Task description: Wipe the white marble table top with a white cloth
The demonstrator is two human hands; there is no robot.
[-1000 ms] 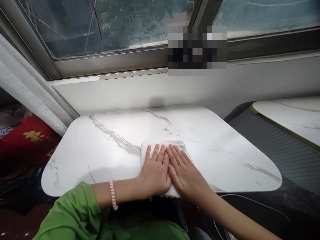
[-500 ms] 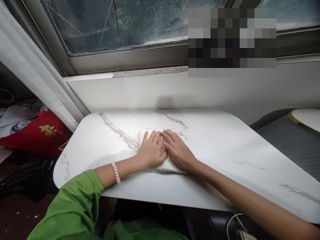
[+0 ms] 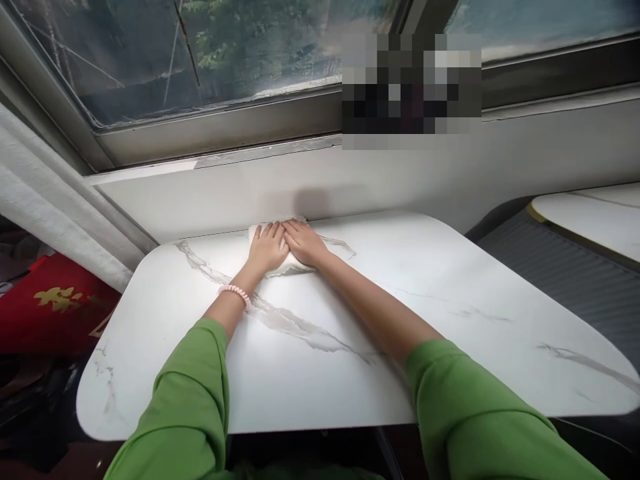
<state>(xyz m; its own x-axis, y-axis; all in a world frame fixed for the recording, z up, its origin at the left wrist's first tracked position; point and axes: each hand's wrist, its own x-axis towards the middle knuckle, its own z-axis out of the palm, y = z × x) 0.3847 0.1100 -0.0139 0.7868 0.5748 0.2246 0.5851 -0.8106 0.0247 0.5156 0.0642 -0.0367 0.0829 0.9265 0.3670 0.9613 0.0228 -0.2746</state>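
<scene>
Left hand [image 3: 269, 248]: atop the cloth [image 3: 289, 267], fingers extended, unclenched.
Right hand [image 3: 304, 243]: alongside, likewise flat.
Cloth: beneath both, toward 11 o'clock on the tabletop [image 3: 310, 390], at its far edge.
Risk: farther pushing might jam fingertips against the wall [image 3: 225, 193] (or ruck the cloth).
Tabletop: white, grey-veined.
Room: window [image 3: 250, 47], 12 o'clock; curtain [image 3: 50, 200], 10; second table [image 3: 600, 217], 2.
</scene>
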